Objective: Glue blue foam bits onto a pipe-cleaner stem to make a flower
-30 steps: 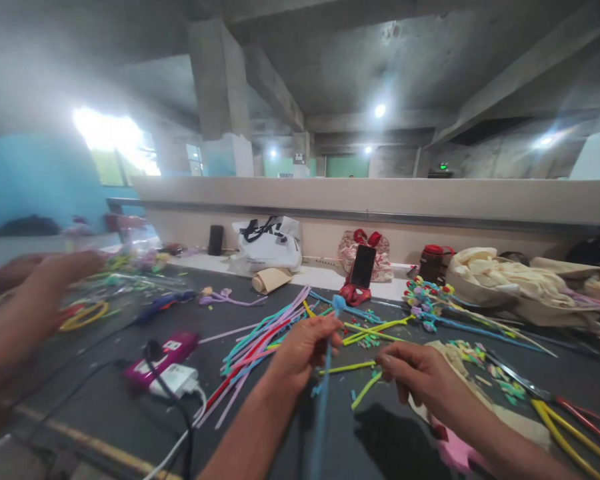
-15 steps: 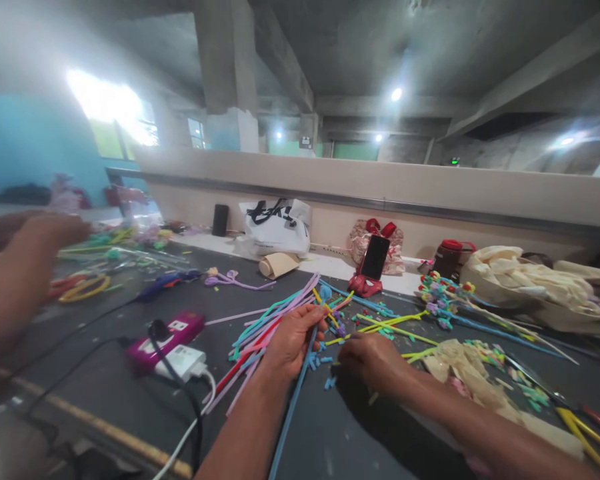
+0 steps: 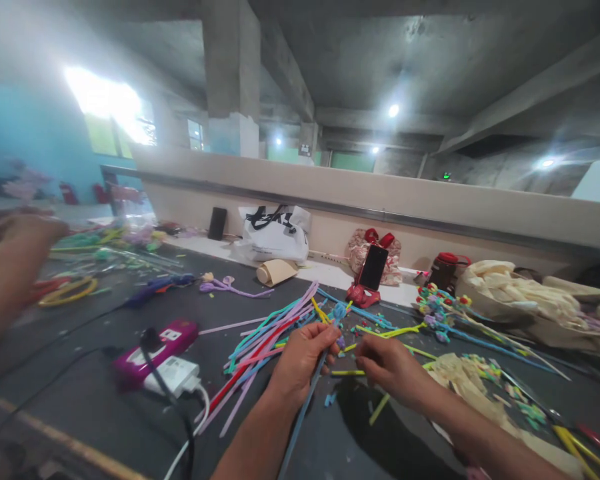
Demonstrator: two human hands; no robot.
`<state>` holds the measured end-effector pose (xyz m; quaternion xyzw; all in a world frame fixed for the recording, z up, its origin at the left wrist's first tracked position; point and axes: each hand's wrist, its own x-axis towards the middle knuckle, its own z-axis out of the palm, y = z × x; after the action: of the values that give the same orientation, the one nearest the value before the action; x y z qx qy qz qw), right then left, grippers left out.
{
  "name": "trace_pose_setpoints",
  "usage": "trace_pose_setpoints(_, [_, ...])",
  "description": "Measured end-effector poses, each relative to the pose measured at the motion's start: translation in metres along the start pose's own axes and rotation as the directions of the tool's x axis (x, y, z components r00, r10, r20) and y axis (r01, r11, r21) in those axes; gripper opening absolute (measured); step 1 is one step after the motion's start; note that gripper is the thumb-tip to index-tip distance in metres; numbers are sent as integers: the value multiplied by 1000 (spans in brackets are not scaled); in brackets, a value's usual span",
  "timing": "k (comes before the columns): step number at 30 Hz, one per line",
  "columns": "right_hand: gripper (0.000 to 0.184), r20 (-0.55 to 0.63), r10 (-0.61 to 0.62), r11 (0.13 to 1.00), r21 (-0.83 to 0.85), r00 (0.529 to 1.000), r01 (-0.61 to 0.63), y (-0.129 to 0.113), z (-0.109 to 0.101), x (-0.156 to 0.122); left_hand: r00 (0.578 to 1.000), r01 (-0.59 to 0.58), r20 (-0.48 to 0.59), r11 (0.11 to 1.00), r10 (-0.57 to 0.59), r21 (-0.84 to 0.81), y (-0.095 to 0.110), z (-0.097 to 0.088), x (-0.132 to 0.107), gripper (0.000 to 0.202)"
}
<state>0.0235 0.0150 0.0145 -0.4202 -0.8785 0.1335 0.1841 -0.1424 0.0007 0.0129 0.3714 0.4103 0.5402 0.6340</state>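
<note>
My left hand (image 3: 303, 357) is closed around a long blue pipe cleaner (image 3: 300, 417) that ends in a small blue curled head (image 3: 339, 310) just above my fingers. My right hand (image 3: 387, 363) sits close beside it, fingers pinched on a short yellow-green piece (image 3: 349, 373) that lies between the two hands. Both hands hover over a dark table (image 3: 105, 413). A spread bundle of coloured pipe cleaners (image 3: 265, 337) lies just left of my left hand. Small cut bits lie scattered under the hands.
A pink power strip with a white charger (image 3: 163, 360) and cables lies at the left. Another person's arm (image 3: 7, 267) reaches in at the far left. A phone on a red stand (image 3: 370, 273), bags, a finished pipe-cleaner flower bunch (image 3: 437, 307) and cream cloth (image 3: 515, 293) line the back.
My right hand came off the table surface and now pinches a yellow-green piece next to my left hand. The blue stem stays in my left hand, raised slightly.
</note>
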Motion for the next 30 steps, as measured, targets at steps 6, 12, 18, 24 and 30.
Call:
trace_pose_setpoints(6, [24, 28, 285, 603, 772, 958, -202, 12, -28, -44, 995, 88, 35, 995, -89, 41, -8, 15, 0, 25])
trace_pose_setpoints(12, [8, -27, 346, 417, 900, 938, -128, 25, -35, -54, 985, 108, 131, 993, -114, 51, -12, 61, 5, 23])
trace_pose_setpoints(18, [6, -36, 464, 278, 955, 885, -107, 42, -36, -65, 975, 149, 160, 989, -151, 23, -34, 99, 10, 23])
trace_pose_setpoints(24, [7, 8, 487, 256, 955, 873, -152, 47, -40, -71, 967, 216, 132, 975, -220, 40, -48, 105, 15, 21])
trace_pose_setpoints(30, [5, -28, 520, 302, 941, 854, -154, 44, -44, -71, 965, 197, 167, 979, -204, 61, -41, 114, 15, 18])
